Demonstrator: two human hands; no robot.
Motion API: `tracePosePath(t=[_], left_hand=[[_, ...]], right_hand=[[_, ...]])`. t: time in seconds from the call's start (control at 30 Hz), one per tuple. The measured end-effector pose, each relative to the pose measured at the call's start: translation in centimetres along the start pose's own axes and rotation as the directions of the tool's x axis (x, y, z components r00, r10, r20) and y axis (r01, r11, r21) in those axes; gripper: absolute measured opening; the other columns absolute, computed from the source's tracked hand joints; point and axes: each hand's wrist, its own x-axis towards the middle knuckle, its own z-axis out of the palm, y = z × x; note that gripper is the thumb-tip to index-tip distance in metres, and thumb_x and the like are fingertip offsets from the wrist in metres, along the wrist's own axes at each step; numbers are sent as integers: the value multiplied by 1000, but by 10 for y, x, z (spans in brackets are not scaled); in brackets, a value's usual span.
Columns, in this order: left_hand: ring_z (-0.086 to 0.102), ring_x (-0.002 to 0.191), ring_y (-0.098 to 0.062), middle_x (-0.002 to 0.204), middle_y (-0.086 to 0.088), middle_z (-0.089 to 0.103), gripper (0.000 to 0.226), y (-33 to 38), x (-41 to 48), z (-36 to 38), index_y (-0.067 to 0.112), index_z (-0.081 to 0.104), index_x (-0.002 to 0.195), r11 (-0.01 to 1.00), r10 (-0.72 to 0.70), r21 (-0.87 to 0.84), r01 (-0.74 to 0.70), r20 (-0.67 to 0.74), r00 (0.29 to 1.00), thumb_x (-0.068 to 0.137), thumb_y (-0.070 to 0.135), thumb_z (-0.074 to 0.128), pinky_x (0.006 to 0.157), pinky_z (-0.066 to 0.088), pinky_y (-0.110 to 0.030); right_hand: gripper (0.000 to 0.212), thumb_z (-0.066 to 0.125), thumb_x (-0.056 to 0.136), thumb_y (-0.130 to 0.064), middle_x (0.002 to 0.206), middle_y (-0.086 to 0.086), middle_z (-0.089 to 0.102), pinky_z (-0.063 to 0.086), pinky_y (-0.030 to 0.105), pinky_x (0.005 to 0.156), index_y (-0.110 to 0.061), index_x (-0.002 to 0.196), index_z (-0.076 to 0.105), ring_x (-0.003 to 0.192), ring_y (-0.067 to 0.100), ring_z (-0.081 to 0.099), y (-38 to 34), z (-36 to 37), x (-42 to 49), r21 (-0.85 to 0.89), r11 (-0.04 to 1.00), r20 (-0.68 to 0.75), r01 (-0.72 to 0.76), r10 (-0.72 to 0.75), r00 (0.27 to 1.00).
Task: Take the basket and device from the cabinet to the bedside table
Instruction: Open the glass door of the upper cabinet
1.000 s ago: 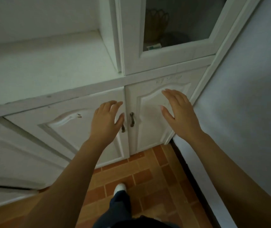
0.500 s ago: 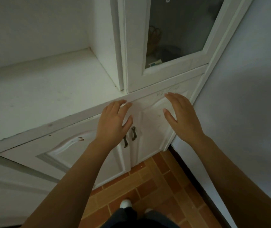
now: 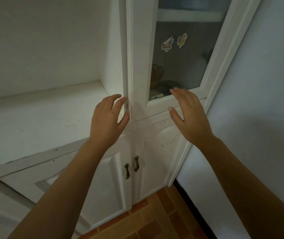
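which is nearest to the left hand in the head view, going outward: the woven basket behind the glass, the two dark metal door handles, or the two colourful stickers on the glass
From the left hand:
1. Two dark metal door handles, below it on the lower cabinet doors, and the woven basket, up to its right behind the glass: too close to call.
2. Two colourful stickers, highest up on the glass, farthest.

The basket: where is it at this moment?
In the head view the basket stands inside the upper cabinet, behind the closed glass door, at the pane's lower left corner. A dark object lies just to its right.
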Motion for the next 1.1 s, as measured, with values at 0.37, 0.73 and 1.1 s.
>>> tracePosePath(t=[0.37,0.73,1.1], left_hand=[[49,113,-38,124,-22,54,45,-29,62,-22,4,45,129,996,-15,89,22,-85,996,90,26,51,93,38,-51],[31,132,-28,147,-13,31,65,-46,70,1,14,16,143,1000,10,-6,-10,-13,1000,90,50,24,106,28,-46],[-3,139,-10,153,4,-5,71,-66,67,33,28,-13,140,993,58,-108,-45,115,992,86,62,19,112,5,-39]], right_hand=[[48,37,91,-32,143,8,40,22,34,110,-14,136,37,134,24,31,-23,-38,70,15,987,-163,161,-156,974],[60,43,93,-32,155,6,17,19,38,113,-19,144,14,141,22,17,-39,-28,121,10,975,-145,221,-217,965],[100,47,77,-61,155,9,-16,12,60,113,-20,138,-20,142,22,-15,-59,-6,142,-50,985,-124,163,-168,978]])
